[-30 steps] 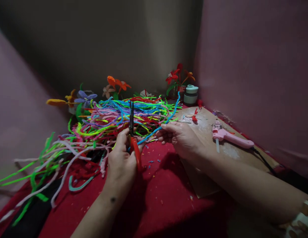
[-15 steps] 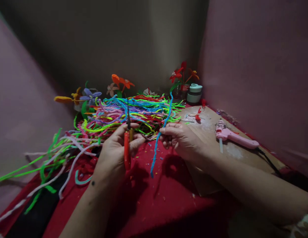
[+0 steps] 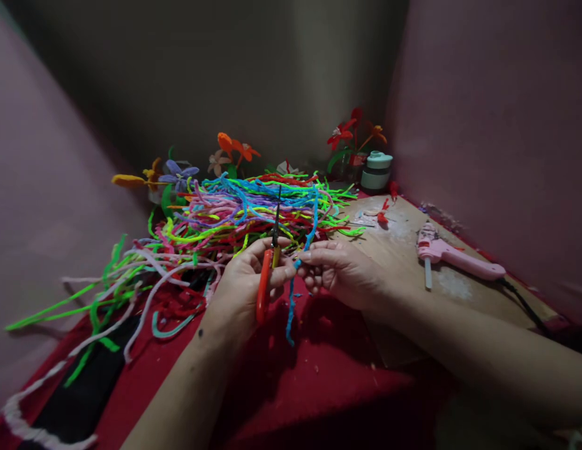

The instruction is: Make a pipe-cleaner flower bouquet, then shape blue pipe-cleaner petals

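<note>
My left hand (image 3: 246, 278) is closed around a pair of scissors (image 3: 264, 284) with red-orange and yellow handles; their dark blades point up and away from me. Pinched between the thumb and fingers of my right hand (image 3: 335, 265) is a blue pipe cleaner (image 3: 312, 231). One end of it stands up and the other hangs down over the red cloth (image 3: 328, 375). My two hands are close together, and the left fingertips are near the blue stem; whether they touch it I cannot tell. Behind both hands lies a heap of colourful pipe cleaners (image 3: 210, 212).
On a brown board (image 3: 403, 240) at the right lies a pink glue gun (image 3: 459, 256) with its cord trailing right. A pale green lidded jar (image 3: 377, 172) and pipe-cleaner flowers (image 3: 178, 176) stand along the back. Loose pale and green pipe cleaners (image 3: 98, 312) spread across the left.
My left hand has moved right with the scissors, closer to my right hand. The right hand keeps its pinch on the blue pipe cleaner. The whole view has shifted slightly.
</note>
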`<state>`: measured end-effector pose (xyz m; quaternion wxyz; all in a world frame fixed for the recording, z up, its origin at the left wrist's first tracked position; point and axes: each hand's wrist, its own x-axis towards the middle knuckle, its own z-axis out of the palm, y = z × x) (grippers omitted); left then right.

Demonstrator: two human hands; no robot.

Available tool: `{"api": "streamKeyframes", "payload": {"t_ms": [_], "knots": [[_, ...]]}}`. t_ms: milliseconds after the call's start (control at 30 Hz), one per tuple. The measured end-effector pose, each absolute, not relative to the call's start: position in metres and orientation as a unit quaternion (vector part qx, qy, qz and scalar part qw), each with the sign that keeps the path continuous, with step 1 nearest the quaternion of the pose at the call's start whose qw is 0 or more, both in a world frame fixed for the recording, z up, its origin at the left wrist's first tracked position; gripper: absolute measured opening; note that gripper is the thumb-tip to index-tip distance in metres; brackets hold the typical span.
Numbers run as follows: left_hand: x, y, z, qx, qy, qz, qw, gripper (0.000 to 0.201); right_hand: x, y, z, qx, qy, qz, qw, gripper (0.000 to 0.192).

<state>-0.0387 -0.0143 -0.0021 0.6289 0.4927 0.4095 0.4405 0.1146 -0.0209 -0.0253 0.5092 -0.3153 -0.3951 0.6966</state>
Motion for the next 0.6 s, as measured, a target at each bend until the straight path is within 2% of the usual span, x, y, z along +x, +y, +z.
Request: {"api": "streamKeyframes", "payload": {"t_ms": [367,600], "knots": [[-0.0409,-0.0138,-0.0026,0.466,0.371,0.471,0.651,0.047,0.1134,-0.0214,-0.0246,-0.329,-0.416,0.676,0.511,0.013],[-0.0445,-0.0123,-0.0066,0.465,0.355,0.413,0.698,0.042,0.1147,-0.0215,-0.0230,-0.297,-0.477,0.641,0.523,0.010]]}}
